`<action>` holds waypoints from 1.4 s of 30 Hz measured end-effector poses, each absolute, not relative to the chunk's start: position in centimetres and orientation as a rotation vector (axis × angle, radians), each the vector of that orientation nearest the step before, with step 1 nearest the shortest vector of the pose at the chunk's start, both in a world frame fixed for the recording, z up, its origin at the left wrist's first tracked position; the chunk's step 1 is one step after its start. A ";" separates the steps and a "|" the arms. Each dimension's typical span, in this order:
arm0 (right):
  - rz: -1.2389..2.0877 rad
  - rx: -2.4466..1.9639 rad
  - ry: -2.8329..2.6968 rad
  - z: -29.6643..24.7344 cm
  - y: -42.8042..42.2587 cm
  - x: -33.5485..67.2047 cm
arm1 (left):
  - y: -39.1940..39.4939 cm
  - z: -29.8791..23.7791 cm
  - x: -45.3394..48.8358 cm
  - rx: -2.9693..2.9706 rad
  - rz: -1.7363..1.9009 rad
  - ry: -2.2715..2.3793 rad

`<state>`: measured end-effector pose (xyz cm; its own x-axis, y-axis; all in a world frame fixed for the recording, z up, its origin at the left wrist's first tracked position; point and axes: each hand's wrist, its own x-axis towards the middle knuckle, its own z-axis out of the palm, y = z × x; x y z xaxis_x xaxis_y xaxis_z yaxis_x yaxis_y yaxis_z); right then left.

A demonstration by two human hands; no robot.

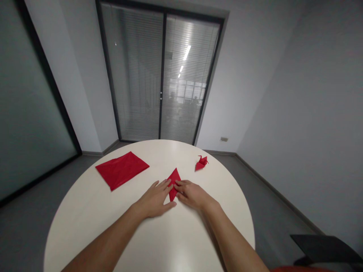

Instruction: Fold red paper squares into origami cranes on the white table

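A red piece of folded paper, shaped like a narrow diamond, lies flat on the white table between both hands. My left hand rests on its left edge, fingers stretched out and the thumb apart near the lower tip. On the right edge, the fingertips of my right hand press down, with the fingers slightly bent and spread. Parts of the paper's sides are hidden under the fingers. A finished red paper crane stands farther back to the right, apart from both hands.
To the left on the round white table lies a larger flat red sheet or stack of paper. Beyond the table is a glass door with blinds. A black chair part shows at the lower right.
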<state>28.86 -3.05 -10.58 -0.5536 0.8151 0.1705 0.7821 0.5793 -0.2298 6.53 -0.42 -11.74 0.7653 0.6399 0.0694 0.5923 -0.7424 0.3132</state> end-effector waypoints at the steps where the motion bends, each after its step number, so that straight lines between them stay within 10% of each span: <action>1: 0.191 -1.318 -2.539 -10.7 -3.0 28.9 | -0.3 -11.8 6.5 2.687 0.243 0.958; 42: 0.420 -1.438 -1.891 -12.9 -1.2 29.6 | 0.6 -13.4 6.2 2.655 0.488 0.817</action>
<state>29.62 -1.24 -12.89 -0.1255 0.9317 0.3409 0.6998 0.3267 -0.6352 6.22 0.60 -13.36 0.7781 0.5861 0.2258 0.4769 -0.7853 0.3948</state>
